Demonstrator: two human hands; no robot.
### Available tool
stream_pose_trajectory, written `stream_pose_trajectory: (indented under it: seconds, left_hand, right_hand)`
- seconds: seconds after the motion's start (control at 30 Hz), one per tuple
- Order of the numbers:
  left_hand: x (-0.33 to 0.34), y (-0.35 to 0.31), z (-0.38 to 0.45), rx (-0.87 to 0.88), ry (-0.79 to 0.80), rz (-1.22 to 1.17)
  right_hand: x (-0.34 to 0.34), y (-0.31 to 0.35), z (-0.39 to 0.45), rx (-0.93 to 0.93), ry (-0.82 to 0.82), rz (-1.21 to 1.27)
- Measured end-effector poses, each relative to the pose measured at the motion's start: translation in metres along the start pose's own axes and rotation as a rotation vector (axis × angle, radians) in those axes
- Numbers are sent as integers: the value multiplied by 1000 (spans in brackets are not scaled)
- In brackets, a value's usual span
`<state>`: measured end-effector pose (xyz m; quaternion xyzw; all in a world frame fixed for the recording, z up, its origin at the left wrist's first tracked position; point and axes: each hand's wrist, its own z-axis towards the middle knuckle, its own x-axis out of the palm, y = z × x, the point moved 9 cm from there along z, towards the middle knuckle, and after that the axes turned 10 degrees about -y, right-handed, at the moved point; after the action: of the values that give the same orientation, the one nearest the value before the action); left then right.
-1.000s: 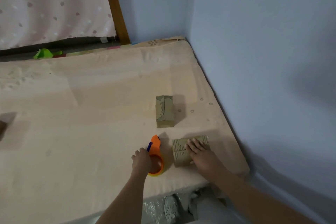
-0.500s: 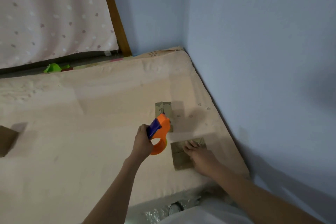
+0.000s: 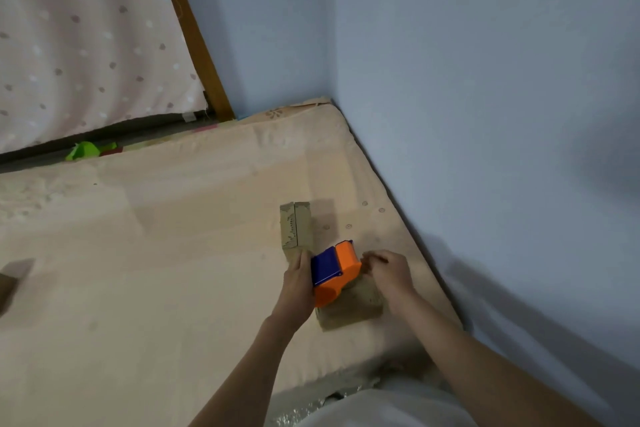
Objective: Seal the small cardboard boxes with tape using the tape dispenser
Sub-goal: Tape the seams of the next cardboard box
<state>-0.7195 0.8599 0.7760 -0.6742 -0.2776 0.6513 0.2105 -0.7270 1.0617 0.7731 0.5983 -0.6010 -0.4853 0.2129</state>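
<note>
Since the earlier frames the tape dispenser (image 3: 334, 272) has come off the mattress (image 3: 173, 270) and now sits over the near cardboard box (image 3: 349, 305), carried there by the left hand (image 3: 296, 288), whose fingers wrap its blue-and-orange body. Meanwhile the right hand (image 3: 389, 272) has shifted from lying flat on the box top to the dispenser's far end, fingertips pinched together there, probably on the tape's loose end, though no tape can be made out.

This box lies near the mattress's front right corner, close to the blue wall (image 3: 485, 114). Judging by that, sealing is only starting: no strip is visible on it. A second box (image 3: 295, 227) stands just beyond, further from the front edge, its centre seam apparently bare. Another brown shape (image 3: 10, 279) at the left edge is cut off and may be a third box.

Hands and dispenser hide most of the near box's top, so its flaps cannot be checked.
</note>
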Motion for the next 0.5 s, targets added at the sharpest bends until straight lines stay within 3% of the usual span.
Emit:
stream_pose_trajectory:
  seconds: [0.13,0.37,0.5]
  left_hand:
    - [4,-1,-1,26,-9,50]
    - [6,-1,0,16,16,65]
    - [6,-5,0,32,29,105]
  right_hand:
    - [11,-2,-13,331,266,168]
    - [5,15,-7,262,353,116]
    - [4,10,0,278,315,88]
